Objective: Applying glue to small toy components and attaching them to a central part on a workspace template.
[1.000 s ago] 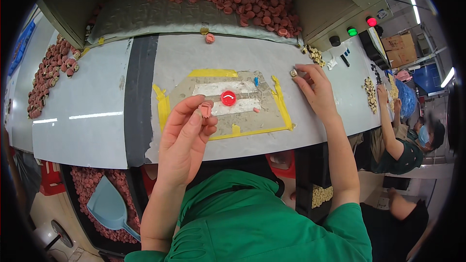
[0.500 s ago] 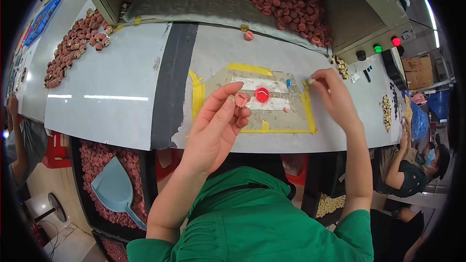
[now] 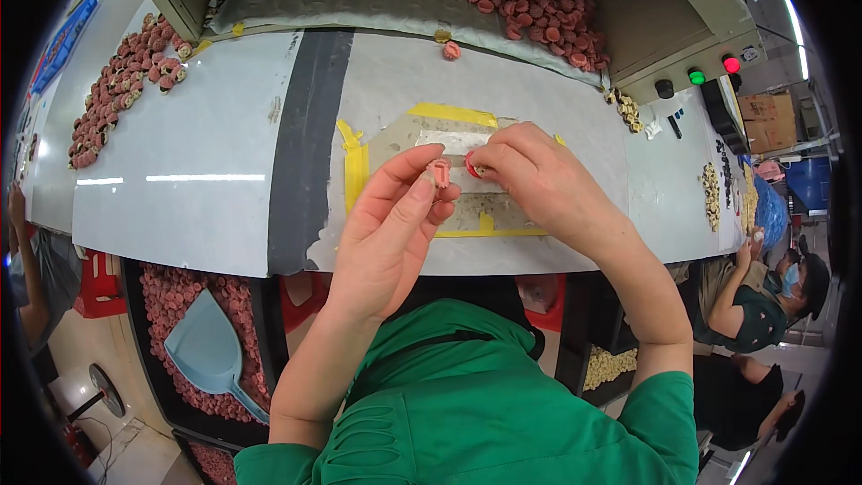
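Note:
My left hand [image 3: 391,220] is raised over the middle of the bench, thumb and fingers closed on a small pink ridged cap [image 3: 439,172]. Close beside it, my right hand [image 3: 552,180] is bent in a pinch at a red round disc [image 3: 471,163], which its fingertips partly cover. A small pale piece [image 3: 480,171] shows at those fingertips, mostly hidden. Both hands are above a grey work plate [image 3: 476,216] edged with yellow tape [image 3: 357,175].
Pink caps are heaped in the open machine [image 3: 557,13] ahead; one loose cap [image 3: 451,51] lies before it. More pink pieces [image 3: 117,94] lie far left. A blue scoop [image 3: 205,346] rests in a bin below. Cream pieces [image 3: 711,193] and a co-worker [image 3: 750,301] are at right.
My right hand has moved left from the plate's right edge to the red disc, bringing the small pale piece. My left hand still holds the pink cap, turned slightly.

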Demonstrator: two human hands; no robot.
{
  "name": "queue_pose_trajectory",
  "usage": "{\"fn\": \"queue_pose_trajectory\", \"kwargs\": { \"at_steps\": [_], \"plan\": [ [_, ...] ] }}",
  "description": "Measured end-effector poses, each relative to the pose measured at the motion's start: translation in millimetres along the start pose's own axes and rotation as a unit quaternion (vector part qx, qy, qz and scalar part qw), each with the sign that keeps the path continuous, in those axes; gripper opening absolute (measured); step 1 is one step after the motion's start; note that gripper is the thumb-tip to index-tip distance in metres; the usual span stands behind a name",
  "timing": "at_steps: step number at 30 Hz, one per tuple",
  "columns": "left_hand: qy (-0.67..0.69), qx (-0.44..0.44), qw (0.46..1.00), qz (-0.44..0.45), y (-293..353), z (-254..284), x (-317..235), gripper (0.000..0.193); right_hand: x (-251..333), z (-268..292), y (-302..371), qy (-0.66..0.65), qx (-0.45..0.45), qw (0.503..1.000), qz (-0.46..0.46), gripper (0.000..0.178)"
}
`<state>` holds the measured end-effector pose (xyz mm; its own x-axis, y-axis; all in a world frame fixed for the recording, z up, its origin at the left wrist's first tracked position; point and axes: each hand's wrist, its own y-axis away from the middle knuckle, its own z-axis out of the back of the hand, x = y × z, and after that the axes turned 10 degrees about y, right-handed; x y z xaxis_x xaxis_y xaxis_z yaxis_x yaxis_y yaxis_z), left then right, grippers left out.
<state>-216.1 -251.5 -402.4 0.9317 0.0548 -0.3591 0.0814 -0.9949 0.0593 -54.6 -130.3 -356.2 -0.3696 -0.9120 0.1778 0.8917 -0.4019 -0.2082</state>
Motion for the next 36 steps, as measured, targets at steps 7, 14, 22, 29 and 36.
{"fn": "queue_pose_trajectory", "kwargs": {
  "at_steps": [7, 14, 22, 29, 36],
  "plan": [
    [-0.051, -0.014, 0.998, -0.031, -1.1, -8.0, 4.3, 0.03, -1.6, -13.5, 2.3, 0.061, -0.063, 0.996, 0.006, 0.02],
    [-0.123, -0.038, 0.991, -0.027, -1.3, -9.8, 9.7, 0.03, 19.3, -4.2, 18.4, -0.466, -0.076, 0.851, -0.231, 0.015],
    [-0.212, -0.007, 0.974, -0.083, -1.7, -12.6, 21.6, 0.027, 44.3, -11.1, 18.4, -0.383, -0.129, 0.891, -0.207, 0.016],
    [-0.207, 0.009, 0.977, -0.055, -2.8, -15.0, 14.6, 0.027, 50.8, -35.3, 26.3, -0.239, -0.296, 0.914, -0.141, 0.023],
    [-0.219, 0.045, 0.975, 0.019, -3.4, -19.9, 8.0, 0.049, 31.8, -12.4, 25.1, -0.248, -0.177, 0.95, -0.071, 0.027]
  ]
}}
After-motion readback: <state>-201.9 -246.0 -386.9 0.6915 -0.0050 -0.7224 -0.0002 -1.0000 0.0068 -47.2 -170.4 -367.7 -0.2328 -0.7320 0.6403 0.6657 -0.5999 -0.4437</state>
